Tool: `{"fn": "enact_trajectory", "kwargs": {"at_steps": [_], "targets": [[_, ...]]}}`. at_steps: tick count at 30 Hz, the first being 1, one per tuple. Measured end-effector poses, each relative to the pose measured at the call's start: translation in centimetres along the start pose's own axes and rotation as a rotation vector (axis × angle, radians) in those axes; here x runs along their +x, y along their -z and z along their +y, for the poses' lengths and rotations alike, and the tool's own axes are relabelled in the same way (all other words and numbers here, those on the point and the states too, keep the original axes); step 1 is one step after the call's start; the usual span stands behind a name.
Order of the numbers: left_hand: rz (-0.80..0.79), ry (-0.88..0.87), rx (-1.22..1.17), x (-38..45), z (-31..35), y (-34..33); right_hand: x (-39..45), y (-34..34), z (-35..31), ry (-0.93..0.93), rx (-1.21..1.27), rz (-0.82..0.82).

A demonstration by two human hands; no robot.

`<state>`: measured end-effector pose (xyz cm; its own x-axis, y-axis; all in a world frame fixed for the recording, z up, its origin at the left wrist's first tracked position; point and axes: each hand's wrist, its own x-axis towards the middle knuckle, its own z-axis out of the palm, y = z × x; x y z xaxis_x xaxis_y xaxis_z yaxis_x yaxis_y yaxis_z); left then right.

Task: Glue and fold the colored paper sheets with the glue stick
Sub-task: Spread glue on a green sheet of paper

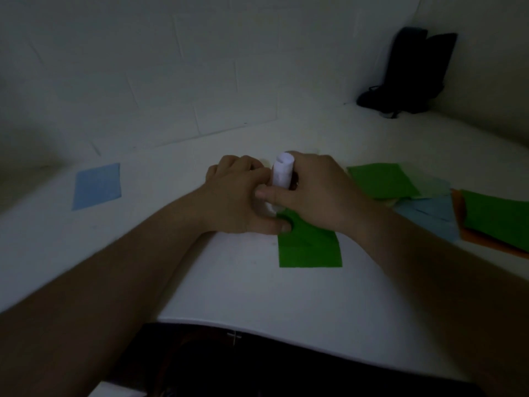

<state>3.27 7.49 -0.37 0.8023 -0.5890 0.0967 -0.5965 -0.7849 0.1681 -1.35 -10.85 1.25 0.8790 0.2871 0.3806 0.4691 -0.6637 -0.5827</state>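
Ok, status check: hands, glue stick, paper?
Right hand grips white glue stick, held upright. Left hand closes on its lower end, above green paper square. Spare coloured sheets stacked at right, nothing in the way.

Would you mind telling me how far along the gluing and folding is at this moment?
Possibly done: one blue sheet lies apart at the left. In hand: the right hand grips the white glue stick over a green sheet, with the left hand against it. Left: the pile of green, blue and orange sheets at right.
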Motion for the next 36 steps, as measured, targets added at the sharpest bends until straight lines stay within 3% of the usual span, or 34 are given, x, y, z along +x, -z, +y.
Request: {"fn": "enact_trajectory", "kwargs": {"at_steps": [6,19,28,31,34,36], "targets": [[-0.025,0.065,-0.061,-0.4,0.1,0.4,0.2,0.6,0.8,-0.004,0.035,0.049],[-0.055,0.073,-0.121,-1.0,0.5,1.1,-0.2,4.0,2.8,0.036,-0.126,-0.123],[-0.074,0.029,-0.189,-1.3,0.2,1.3,-0.4,5.5,4.0,-0.031,-0.155,-0.134],[-0.088,0.025,-0.197,-1.3,0.3,1.4,-0.2,5.4,3.5,-0.009,-0.063,-0.051],[-0.099,0.025,-0.186,-1.1,0.4,1.5,0.2,5.3,2.4,-0.011,0.189,0.031],[-0.1,0.022,-0.185,-1.1,0.2,1.5,0.5,5.4,1.7,-0.03,0.26,-0.022]]}}
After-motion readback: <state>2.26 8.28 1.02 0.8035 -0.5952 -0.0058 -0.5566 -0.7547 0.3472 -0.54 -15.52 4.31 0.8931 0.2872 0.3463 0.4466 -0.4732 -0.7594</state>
